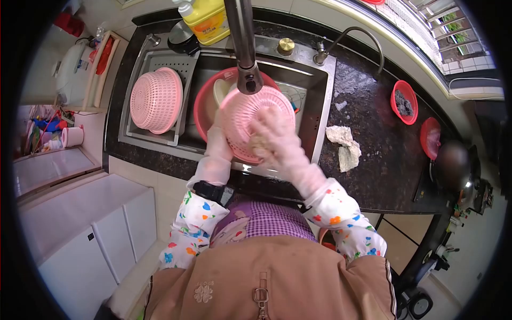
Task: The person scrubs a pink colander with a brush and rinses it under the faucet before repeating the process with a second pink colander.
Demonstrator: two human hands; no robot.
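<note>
A pink plastic colander [234,120] is tilted over the sink, its ribbed, slotted side facing up. My left hand [217,140], in a translucent glove, grips the colander's left edge, with part of the fingers hidden behind it. Across the colander's surface lies my gloved right hand [271,140], its fingers smeared by motion; I cannot tell whether something is under them. Beneath the colander sits a red basin [201,109] in the sink, holding a pale, rounded dish [220,92]. Above the colander hangs the metal faucet [248,77].
Another pink colander [156,100] rests on the drainboard at left. A yellow detergent bottle [208,24] stands behind the sink. On the right counter are a crumpled pale cloth [346,148], a red bowl [405,104] with a dark scourer, and another red bowl [430,137]. A thin curved tap [368,34] rises behind.
</note>
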